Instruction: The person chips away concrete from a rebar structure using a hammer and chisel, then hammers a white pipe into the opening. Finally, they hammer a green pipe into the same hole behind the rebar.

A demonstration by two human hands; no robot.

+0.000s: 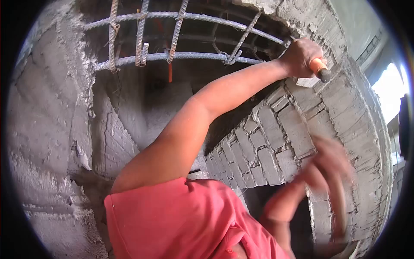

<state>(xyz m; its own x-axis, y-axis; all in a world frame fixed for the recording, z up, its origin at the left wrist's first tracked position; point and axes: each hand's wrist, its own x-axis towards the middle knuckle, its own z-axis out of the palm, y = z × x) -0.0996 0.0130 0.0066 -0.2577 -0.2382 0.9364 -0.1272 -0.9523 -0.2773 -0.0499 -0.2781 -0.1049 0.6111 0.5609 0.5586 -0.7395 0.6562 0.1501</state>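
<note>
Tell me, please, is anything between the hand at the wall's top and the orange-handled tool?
Nothing visible. The left hand already grips the orange-handled tool at the top of the brick wall; the rebar lies beside it, to the left. The right hand, blurred, hangs lower, apart.

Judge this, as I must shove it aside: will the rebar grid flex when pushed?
Probably stiff: the rebar grid has thick ribbed bars tied at crossings. Likely anchored, since its ends vanish into the mortared wall.
</note>
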